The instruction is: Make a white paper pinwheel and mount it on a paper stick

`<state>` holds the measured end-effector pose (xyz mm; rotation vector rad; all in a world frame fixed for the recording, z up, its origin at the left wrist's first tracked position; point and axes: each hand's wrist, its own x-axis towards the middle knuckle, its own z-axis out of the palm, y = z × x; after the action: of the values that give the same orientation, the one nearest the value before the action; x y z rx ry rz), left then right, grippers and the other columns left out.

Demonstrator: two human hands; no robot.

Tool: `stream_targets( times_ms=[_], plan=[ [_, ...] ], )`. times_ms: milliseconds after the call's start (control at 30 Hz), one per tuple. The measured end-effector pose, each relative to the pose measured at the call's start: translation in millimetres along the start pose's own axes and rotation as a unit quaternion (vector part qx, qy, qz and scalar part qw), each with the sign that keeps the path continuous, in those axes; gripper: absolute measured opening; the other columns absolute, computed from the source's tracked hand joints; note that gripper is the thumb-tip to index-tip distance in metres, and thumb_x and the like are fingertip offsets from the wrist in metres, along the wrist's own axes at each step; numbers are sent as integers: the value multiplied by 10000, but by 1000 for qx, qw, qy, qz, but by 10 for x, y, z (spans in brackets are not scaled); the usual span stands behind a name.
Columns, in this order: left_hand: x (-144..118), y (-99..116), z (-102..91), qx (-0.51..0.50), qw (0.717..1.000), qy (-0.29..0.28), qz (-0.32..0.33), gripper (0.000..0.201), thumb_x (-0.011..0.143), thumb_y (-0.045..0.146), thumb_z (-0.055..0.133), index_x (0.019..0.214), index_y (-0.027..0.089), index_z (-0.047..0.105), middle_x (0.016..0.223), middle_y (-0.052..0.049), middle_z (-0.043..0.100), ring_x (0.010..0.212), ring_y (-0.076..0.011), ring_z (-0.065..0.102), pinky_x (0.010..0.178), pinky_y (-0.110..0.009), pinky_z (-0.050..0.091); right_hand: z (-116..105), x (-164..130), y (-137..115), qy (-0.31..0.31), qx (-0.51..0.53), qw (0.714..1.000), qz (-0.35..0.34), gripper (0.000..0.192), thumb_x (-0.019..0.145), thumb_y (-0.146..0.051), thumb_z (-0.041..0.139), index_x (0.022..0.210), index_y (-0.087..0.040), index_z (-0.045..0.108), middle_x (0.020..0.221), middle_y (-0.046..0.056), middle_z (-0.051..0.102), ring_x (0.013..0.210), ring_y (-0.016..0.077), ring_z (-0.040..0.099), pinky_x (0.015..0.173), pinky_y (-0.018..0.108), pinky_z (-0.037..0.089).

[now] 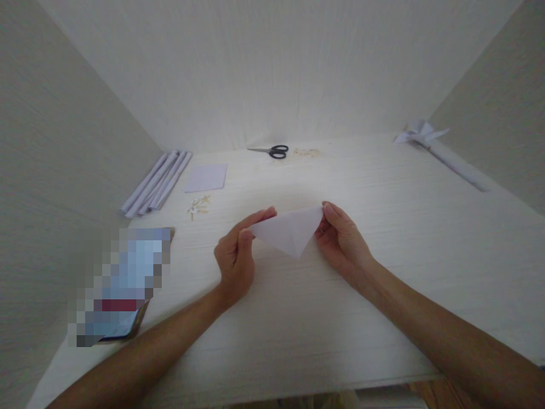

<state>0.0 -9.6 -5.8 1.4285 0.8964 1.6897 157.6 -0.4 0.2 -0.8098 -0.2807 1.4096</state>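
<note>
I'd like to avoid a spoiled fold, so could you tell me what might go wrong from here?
1. The folded white paper triangle is pinched only at its two upper corners by the left hand and right hand; its point hangs free, so the layers could slip out of line.
2. The small wooden bits lie near the left hand and could get swept off or caught under the paper.

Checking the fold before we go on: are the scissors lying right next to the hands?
No, the scissors lie at the far edge of the table, well beyond the left hand and right hand holding the folded paper triangle.
</note>
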Motion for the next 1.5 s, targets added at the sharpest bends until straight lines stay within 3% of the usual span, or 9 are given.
stream_targets(
  times_ms=[400,1100,1500],
  plan=[
    [-24,2,-17,15,999,-32,26,327,827,368,393,1017,195,594,989,-76,653,899,-181,611,798,-339,485,-33,17,-9,-7,17,1000,14,145,546,-159,735,628,-218,631,594,-84,615,543,37,538,525,143,465],
    [-20,29,9,-3,1000,-10,-11,334,812,396,408,983,191,609,974,-81,657,895,-185,614,810,-349,484,-34,34,-50,-6,19,999,30,185,509,-133,746,593,-218,606,574,-86,599,537,55,525,528,182,456],
    [-5,35,15,-15,1000,-8,-18,327,811,392,414,975,190,612,960,-82,661,887,-187,616,783,-342,494,-65,53,-74,-55,-10,998,21,195,499,-187,769,575,-210,591,548,-96,580,540,32,503,542,157,430]
  ],
)
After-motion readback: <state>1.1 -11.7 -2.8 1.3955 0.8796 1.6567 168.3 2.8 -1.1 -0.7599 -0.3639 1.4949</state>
